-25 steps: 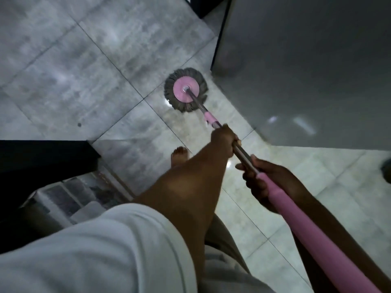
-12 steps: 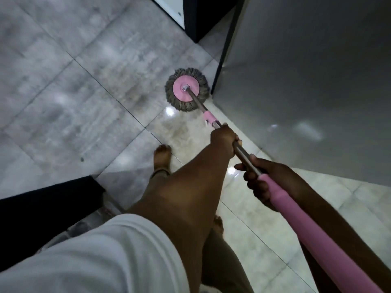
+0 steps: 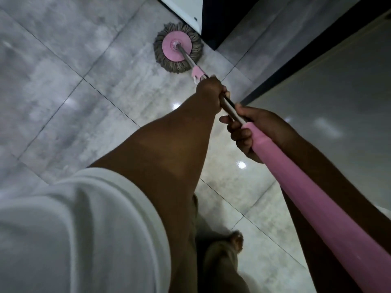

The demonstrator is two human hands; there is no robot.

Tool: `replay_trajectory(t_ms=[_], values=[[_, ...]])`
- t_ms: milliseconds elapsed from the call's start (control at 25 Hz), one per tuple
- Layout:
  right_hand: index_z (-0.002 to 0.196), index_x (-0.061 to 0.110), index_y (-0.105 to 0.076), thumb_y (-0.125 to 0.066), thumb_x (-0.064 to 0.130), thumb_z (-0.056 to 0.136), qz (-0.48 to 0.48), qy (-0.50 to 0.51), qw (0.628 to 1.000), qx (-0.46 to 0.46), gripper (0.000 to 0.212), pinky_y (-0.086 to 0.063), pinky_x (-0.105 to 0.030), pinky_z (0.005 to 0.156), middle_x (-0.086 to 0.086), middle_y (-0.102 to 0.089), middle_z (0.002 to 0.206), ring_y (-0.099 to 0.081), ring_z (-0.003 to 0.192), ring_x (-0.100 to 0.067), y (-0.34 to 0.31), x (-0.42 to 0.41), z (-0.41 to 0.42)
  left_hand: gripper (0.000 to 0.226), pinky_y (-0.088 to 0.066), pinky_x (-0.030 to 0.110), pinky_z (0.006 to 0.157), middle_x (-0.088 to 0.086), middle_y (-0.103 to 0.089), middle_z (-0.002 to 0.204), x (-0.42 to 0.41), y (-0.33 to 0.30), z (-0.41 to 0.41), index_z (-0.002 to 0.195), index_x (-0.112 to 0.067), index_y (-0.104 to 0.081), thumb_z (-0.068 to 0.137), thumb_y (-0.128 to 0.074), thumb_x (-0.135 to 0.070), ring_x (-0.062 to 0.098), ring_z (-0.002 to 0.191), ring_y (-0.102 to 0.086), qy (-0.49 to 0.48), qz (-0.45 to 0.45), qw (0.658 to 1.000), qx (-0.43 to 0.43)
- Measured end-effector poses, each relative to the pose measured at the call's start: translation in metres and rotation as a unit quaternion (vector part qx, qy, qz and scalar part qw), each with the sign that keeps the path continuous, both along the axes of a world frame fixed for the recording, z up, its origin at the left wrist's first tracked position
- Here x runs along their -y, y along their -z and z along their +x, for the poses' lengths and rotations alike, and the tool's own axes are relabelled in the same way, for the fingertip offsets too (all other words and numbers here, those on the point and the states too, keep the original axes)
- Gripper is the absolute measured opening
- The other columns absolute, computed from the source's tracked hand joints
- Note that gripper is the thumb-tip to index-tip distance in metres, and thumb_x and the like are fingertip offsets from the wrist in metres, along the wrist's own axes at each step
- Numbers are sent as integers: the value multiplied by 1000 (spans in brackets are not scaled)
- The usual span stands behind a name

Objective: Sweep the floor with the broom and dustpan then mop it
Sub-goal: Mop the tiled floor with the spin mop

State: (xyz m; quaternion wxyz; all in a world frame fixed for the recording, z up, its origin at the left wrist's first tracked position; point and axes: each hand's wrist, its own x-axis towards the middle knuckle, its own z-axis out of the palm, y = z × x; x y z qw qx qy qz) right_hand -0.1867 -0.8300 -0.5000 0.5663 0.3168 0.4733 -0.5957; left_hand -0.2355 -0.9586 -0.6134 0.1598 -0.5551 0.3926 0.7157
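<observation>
A round mop head point(image 3: 178, 47), grey strands around a pink disc, lies flat on the grey tiled floor point(image 3: 63, 81) at the top middle, touching the foot of a white and black cabinet point(image 3: 203, 15). Its metal pole runs down and right into a thick pink handle point(image 3: 306, 197). My left hand point(image 3: 211, 92) grips the metal pole just below a pink clip. My right hand point(image 3: 251, 132) holds the pole where the pink handle begins. No broom or dustpan is in view.
A large grey glossy surface with a dark edge point(image 3: 338, 92) stands close on the right. My bare foot point(image 3: 232, 242) is on the wet, shiny tiles at the bottom. My white sleeve point(image 3: 74, 229) fills the lower left.
The mop head has slid forward over the tiles up to the cabinet's foot. I have stepped forward, and the dark furniture at the lower left has left the view.
</observation>
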Motion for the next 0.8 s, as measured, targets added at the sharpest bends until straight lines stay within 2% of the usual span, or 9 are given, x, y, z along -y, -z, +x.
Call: replay_trajectory(t_ms=[80, 200, 280, 400, 480, 640, 800], values=[[114, 3, -55, -48, 38, 98, -14, 17, 1000, 8, 39, -34, -14, 33, 3, -51, 63, -39, 38, -3, -6, -3, 10, 33, -34, 13, 35, 2, -41, 56, -3, -4, 9, 80, -13, -42, 106, -34, -32, 11, 23, -38, 7, -2, 1000, 12], [114, 1, -55, -49, 37, 97, -7, 27, 999, 15, 40, -34, -15, 32, 2, -50, 63, -39, 37, -4, -16, -31, 46, 29, -35, 16, 36, 3, -42, 55, -30, -13, 43, 85, -13, -45, 106, -35, -30, 12, 23, -39, 9, 0, 1000, 21], [115, 1, -55, -50, 37, 97, 3, 24, 999, 23, 41, -34, -16, 30, 1, -49, 63, -39, 36, -4, -28, -60, 81, 29, -36, 16, 35, 4, -43, 53, -60, -24, 82, 81, -13, -44, 105, -38, -28, 12, 23, -39, -2, 12, 1000, 28], [118, 1, -55, -51, 37, 96, 27, 16, 999, 38, 42, -33, -16, 29, 0, -50, 61, -39, 34, -6, -54, -107, 133, 33, -35, 15, 33, 0, -40, 35, -112, -48, 140, 77, -13, -42, 105, -40, -29, 11, 21, -36, -15, 42, 998, 39], [120, -2, -54, -50, 36, 96, 37, 7, 998, 41, 44, -33, -16, 29, -2, -50, 61, -39, 33, -7, -71, -131, 163, 35, -33, 14, 33, -1, -38, 31, -139, -61, 173, 76, -13, -41, 105, -41, -30, 10, 19, -35, -27, 50, 997, 52], [123, -6, -53, -49, 34, 97, 60, -11, 997, 55, 48, -33, -18, 28, -4, -51, 60, -39, 32, -9, -88, -155, 198, 34, -36, 18, 34, 2, -42, 46, -167, -69, 218, 76, -12, -44, 103, -45, -33, 11, 24, -37, -54, 76, 991, 92], [123, -6, -53, -51, 33, 95, 69, -67, 994, 42, 48, -34, -20, 30, -6, -51, 61, -40, 33, -11, -81, -134, 185, 30, -37, 16, 35, 3, -41, 53, -147, -64, 215, 80, -13, -47, 103, -46, -33, 11, 26, -38, -76, 85, 989, 96]])
